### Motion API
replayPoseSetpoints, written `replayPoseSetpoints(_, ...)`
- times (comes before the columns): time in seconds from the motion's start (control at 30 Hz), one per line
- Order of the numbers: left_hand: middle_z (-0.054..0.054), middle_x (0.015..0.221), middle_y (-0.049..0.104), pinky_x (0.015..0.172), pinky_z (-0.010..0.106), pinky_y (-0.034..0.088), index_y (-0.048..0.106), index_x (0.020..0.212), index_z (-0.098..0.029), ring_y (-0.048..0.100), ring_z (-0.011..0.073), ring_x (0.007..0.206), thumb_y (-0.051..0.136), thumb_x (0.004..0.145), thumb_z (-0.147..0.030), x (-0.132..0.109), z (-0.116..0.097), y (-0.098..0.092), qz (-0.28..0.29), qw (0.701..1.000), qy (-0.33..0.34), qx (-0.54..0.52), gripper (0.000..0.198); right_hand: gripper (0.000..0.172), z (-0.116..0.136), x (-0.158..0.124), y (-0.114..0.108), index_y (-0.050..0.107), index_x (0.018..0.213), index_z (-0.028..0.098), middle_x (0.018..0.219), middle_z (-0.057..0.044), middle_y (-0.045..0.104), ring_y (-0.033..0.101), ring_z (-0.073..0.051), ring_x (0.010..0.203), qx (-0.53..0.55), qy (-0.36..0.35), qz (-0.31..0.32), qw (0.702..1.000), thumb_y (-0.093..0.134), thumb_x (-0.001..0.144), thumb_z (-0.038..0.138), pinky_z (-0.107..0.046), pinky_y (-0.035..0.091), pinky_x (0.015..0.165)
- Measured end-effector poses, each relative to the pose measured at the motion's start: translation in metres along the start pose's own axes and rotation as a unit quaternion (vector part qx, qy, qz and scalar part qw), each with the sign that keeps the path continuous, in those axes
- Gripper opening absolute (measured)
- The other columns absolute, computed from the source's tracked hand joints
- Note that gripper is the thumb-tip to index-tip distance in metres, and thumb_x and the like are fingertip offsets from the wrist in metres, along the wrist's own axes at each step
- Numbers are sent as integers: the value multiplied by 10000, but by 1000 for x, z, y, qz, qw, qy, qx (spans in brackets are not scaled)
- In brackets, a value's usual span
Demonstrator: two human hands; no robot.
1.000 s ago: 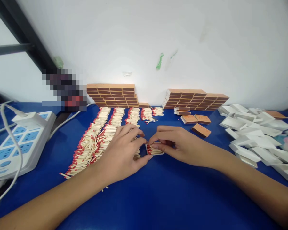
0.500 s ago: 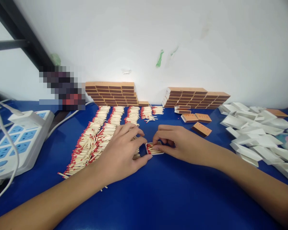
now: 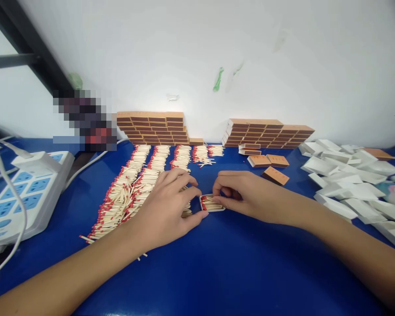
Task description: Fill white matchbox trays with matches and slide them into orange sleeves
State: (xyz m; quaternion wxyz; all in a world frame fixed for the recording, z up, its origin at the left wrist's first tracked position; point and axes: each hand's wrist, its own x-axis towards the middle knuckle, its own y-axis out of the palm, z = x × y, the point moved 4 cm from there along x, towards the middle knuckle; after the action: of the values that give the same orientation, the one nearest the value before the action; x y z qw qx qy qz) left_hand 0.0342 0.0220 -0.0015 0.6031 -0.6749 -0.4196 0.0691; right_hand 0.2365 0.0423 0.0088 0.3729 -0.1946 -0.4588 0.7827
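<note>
Before us lay the blue bench point(image 3: 213, 272), with long match rows point(image 3: 118, 202) partly hidden behind our left hand point(image 3: 169, 202). We had that hand's thumb and fingers apart, and our right hand's point(image 3: 246, 193) thumb and forefinger close together; whether either gripped anything, we could not tell. Between them, on the bench, we had the small white tray point(image 3: 213, 210), holding red-headed matches point(image 3: 208, 203).

The front tabletop point(image 3: 224, 272) offers passage; match rows point(image 3: 116, 197) block left, white trays point(image 3: 350, 173) right.
</note>
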Motion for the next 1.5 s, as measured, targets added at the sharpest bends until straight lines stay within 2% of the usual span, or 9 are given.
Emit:
replayPoseSetpoints(0.23,96,1227,703,1081,527,471,747,1064,-209,576,309,1245,760,944,-394,0,-1,0,9,1000,2,-7,221,114,4,2,8,692,1041,237,849,7,610,535,-142,709,37,-20,-10,999,649,1026,341,-280,392,632)
replayPoseSetpoints(0.5,103,1230,703,1089,533,465,740,1057,-205,573,313,1254,756,950,-400,1,0,0,10,1000,2,-2,224,185,7,0,11,648,903,215,844,0,631,559,-142,723,30,-17,-8,999,633,1034,344,-288,403,654)
replayPoseSetpoints(0.6,100,1221,704,1090,531,467,742,1061,-204,575,312,1254,758,948,-407,1,0,0,12,1000,2,-5,233,197,6,-1,8,681,930,224,874,-4,634,571,-141,733,32,-20,-1,999,636,1038,382,-284,407,659)
replayPoseSetpoints(0.7,100,1221,705,1090,533,467,744,1065,-202,574,312,1255,755,949,-401,0,0,0,12,1000,3,-4,231,151,3,0,6,697,988,231,870,-7,633,565,-142,718,11,-21,-21,999,627,1039,355,-285,392,646)
replayPoseSetpoints(0.87,102,1232,707,1089,540,466,743,1072,-205,574,315,1260,749,953,-404,-1,0,0,9,1000,2,-3,232,174,-2,1,7,671,904,224,814,-6,621,544,-149,688,-10,-15,-19,1000,627,1026,340,-289,365,617)
replayPoseSetpoints(1.0,102,1226,708,1088,538,469,740,1062,-205,577,316,1259,756,947,-403,-1,0,0,5,1000,2,-4,230,210,-1,1,7,662,910,221,820,-13,637,555,-156,697,6,-16,-15,1000,598,1047,366,-293,376,628)
replayPoseSetpoints(1.33,101,1219,705,1096,541,468,752,1066,-192,575,317,1258,762,942,-399,-1,0,0,8,1000,1,-8,242,187,0,2,8,738,1021,238,977,-33,678,632,-152,785,52,-49,4,997,578,1066,326,-284,454,703)
replayPoseSetpoints(1.4,100,1220,705,1092,539,473,751,1074,-194,578,315,1251,761,941,-399,-1,-1,0,9,1000,1,-9,245,178,-2,5,5,739,1014,237,928,-27,670,618,-153,755,44,-44,-25,998,593,1058,329,-286,453,695)
replayPoseSetpoints(1.5,95,1222,706,1099,535,467,751,1079,-198,578,312,1252,759,943,-394,-1,-1,-1,8,1000,0,-11,239,172,-18,12,-4,728,1072,215,877,-32,643,592,-169,746,-7,-17,-127,992,593,1052,321,-302,448,698)
